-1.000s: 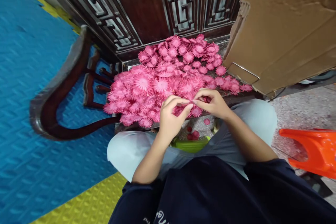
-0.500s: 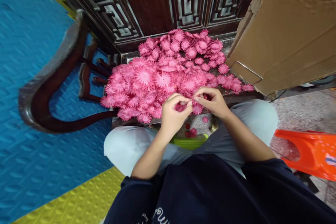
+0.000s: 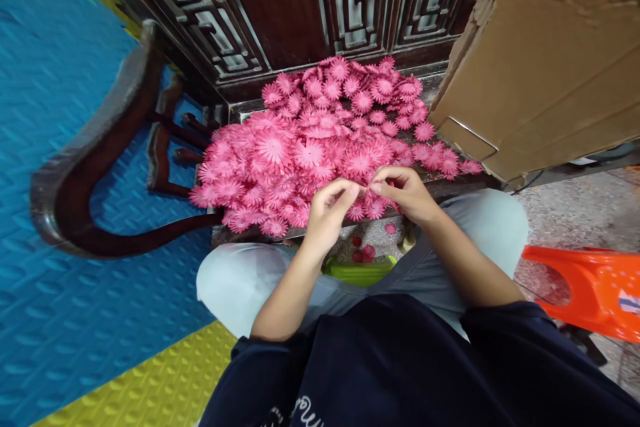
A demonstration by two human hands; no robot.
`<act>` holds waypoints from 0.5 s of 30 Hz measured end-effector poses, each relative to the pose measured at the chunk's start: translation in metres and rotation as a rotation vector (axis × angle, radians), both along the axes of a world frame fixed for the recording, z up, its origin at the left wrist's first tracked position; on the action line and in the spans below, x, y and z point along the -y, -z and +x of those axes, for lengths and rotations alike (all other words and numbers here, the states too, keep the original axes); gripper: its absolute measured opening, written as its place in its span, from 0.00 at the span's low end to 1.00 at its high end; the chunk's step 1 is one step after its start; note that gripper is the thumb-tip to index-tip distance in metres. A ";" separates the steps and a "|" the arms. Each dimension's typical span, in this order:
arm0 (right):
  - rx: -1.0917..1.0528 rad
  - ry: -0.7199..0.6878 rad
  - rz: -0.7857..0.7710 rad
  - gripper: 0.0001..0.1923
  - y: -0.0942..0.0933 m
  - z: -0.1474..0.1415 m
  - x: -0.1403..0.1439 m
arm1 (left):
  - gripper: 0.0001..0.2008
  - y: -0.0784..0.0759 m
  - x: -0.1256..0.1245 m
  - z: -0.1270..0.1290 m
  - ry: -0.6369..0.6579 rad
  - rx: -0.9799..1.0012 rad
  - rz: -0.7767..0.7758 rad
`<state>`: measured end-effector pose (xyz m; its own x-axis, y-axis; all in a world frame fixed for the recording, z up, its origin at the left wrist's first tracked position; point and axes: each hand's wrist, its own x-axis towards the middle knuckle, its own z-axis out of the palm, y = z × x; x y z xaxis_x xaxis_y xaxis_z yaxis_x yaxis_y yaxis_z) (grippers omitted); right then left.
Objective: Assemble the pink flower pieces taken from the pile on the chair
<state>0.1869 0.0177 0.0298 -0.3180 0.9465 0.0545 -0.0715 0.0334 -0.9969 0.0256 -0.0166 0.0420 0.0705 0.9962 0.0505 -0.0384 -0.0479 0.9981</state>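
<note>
A big heap of pink paper flowers (image 3: 320, 140) covers the seat of a dark wooden chair (image 3: 90, 167) in front of me. My left hand (image 3: 327, 213) and my right hand (image 3: 403, 193) meet at the heap's near edge. Their fingertips pinch together on one small pink flower (image 3: 367, 188) between them. Several loose pink pieces (image 3: 363, 253) lie on the floor between my knees, above a green object (image 3: 360, 273).
A carved dark wooden panel (image 3: 310, 7) stands behind the chair. A cardboard box (image 3: 550, 60) leans at the right. An orange plastic stool (image 3: 595, 287) sits at the far right. Blue and yellow foam mats (image 3: 60, 320) cover the floor on the left.
My hands stay pinched together at the heap's edge, with small finger shifts. The view moved slightly, so the chair sits a little further left.
</note>
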 end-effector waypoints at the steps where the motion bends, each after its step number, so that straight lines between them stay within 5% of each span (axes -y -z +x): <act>1: 0.009 0.002 0.007 0.12 0.000 0.000 0.000 | 0.13 0.001 -0.001 0.000 0.006 0.039 -0.037; 5: 0.035 0.017 0.044 0.11 0.000 0.000 0.000 | 0.10 0.006 -0.004 0.001 -0.039 0.029 -0.089; 15: 0.092 0.060 0.062 0.12 0.002 -0.002 0.001 | 0.03 0.008 -0.006 0.002 -0.123 -0.238 0.177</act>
<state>0.1846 0.0164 0.0281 -0.2671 0.9597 0.0870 0.0236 0.0968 -0.9950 0.0271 -0.0109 0.0337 -0.0195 0.9753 0.2202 0.2119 -0.2112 0.9542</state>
